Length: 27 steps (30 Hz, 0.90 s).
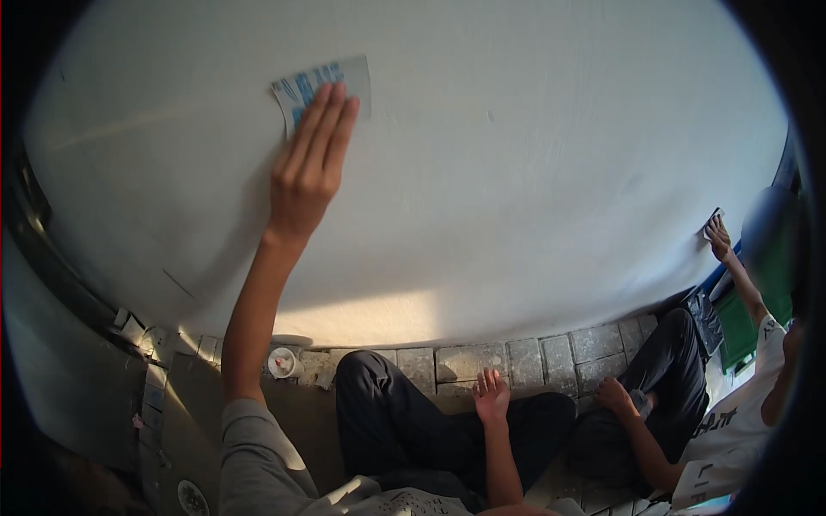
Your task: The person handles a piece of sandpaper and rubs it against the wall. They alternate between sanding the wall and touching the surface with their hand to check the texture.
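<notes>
A person seated low by a pale wall point(516, 172) presses a blue-printed sheet point(354, 73) flat against its upper left, the left hand point(303, 185) open with fingers together. The right hand point(491, 396) — fingers apart and slightly curled — is raised over the lap, holding nothing. Work appears under way: a dark scratch point(178, 284) marks the wall's lower left, though how much is finished or remains cannot be told.

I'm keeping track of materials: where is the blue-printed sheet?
In the head view, the sheet is at upper left, against the pale wall, under the left hand.
</notes>
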{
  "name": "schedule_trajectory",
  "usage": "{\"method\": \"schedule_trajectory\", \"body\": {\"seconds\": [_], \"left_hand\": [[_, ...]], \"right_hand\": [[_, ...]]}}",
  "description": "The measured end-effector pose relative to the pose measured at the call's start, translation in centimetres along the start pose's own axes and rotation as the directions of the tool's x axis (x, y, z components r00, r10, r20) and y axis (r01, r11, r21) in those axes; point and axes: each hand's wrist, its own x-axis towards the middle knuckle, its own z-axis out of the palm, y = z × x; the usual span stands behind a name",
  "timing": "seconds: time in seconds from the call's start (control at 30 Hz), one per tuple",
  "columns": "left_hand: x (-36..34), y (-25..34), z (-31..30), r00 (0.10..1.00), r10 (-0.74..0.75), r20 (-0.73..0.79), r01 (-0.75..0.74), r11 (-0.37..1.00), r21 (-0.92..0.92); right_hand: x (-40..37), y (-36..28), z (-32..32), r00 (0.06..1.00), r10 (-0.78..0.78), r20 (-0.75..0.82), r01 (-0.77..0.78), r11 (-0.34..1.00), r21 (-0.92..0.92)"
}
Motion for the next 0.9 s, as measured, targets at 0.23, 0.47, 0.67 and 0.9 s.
{"method": "schedule_trajectory", "body": {"seconds": [0.23,0.47,0.67,0.9], "left_hand": [[6.2,-5.3,1.0,0.996,0.038,-0.079,-0.033,0.997,0.069],[2.7,-2.1,-0.4,1.000,0.013,0.008,-0.013,0.999,0.035],[0.6,-1.0,-0.2,1.000,-0.001,0.020,0.002,0.998,-0.059],[8.6,-5.1,0.4,0.995,0.010,-0.101,-0.002,0.997,0.074]], "right_hand": [[0.2,0.1,0.1,1.000,-0.006,-0.007,0.006,1.000,-0.004],[0.5,0.2,0.0,1.000,0.001,-0.024,-0.002,1.000,-0.009],[0.3,0.0,-0.2,1.000,0.004,-0.012,-0.004,1.000,-0.011],[0.0,0.1,0.1,1.000,0.001,-0.007,-0.001,1.000,-0.015]]}}
